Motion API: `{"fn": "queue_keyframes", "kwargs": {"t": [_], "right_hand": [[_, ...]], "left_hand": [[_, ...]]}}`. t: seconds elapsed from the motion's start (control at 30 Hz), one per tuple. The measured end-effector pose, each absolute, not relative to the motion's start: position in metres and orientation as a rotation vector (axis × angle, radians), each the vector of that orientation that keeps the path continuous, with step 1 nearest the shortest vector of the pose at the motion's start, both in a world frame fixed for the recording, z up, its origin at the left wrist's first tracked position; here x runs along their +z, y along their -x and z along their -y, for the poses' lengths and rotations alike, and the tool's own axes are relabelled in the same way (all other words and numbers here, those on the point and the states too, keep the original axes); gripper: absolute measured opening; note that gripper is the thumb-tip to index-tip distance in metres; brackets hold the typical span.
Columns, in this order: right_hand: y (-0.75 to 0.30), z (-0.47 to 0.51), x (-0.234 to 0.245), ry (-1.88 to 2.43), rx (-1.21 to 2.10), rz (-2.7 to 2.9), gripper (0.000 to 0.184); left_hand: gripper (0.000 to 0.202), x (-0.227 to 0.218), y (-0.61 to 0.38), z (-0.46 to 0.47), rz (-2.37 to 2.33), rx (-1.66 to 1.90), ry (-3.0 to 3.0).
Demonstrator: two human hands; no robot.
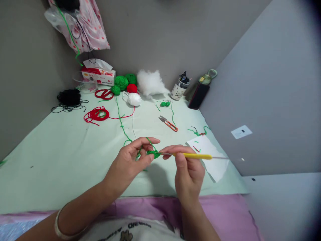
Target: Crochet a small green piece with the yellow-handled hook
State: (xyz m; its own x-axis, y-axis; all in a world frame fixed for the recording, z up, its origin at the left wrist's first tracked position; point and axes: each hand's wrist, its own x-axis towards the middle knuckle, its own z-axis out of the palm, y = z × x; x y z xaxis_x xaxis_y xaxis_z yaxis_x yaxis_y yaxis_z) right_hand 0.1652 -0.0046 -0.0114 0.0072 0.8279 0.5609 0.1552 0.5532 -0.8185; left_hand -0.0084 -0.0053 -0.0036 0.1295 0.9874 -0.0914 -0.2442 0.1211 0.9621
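Between finger and thumb, my left hand (134,155) pinches a small piece of green crochet (153,154), its index finger stretched out with green yarn (151,143) running over it. My right hand (188,169) is closed around a crochet hook (197,156) with a yellow handle. The hook's metal shaft points left and its tip meets the crochet piece; the exact stitch is too small to make out. From the left hand the green yarn trails back across the table to a small green ball (115,90).
Behind my hands lie orange thread snips (169,124), red yarn (98,114), red-handled scissors (104,94) and black yarn (68,97). White stuffing (151,83), a tissue box (98,74), a pen cup (179,88) and a phone (199,96) stand along the wall. White paper (213,164) lies right.
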Motion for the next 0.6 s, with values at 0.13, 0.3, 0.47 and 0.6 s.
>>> {"fn": "queue_keyframes", "kwargs": {"t": [0.13, 0.3, 0.47, 0.6], "right_hand": [[-0.164, 0.009, -0.020, 0.836, 0.168, 1.836, 0.029], [-0.163, 0.007, -0.027, 0.822, -0.097, 1.850, 0.034], [-0.164, 0.002, -0.011, 0.787, 0.552, 1.453, 0.025], [-0.160, -0.001, -0.007, 0.779, 0.627, 1.531, 0.021]], "left_hand": [[0.031, -0.003, 0.001, 0.008, -1.028, 1.215, -0.954], [0.044, -0.003, 0.000, 0.004, -0.764, 1.061, -0.621], [0.035, 0.002, 0.008, -0.003, -0.716, 1.090, -0.595], [0.038, 0.003, 0.005, 0.001, -0.779, 1.118, -0.729]]}}
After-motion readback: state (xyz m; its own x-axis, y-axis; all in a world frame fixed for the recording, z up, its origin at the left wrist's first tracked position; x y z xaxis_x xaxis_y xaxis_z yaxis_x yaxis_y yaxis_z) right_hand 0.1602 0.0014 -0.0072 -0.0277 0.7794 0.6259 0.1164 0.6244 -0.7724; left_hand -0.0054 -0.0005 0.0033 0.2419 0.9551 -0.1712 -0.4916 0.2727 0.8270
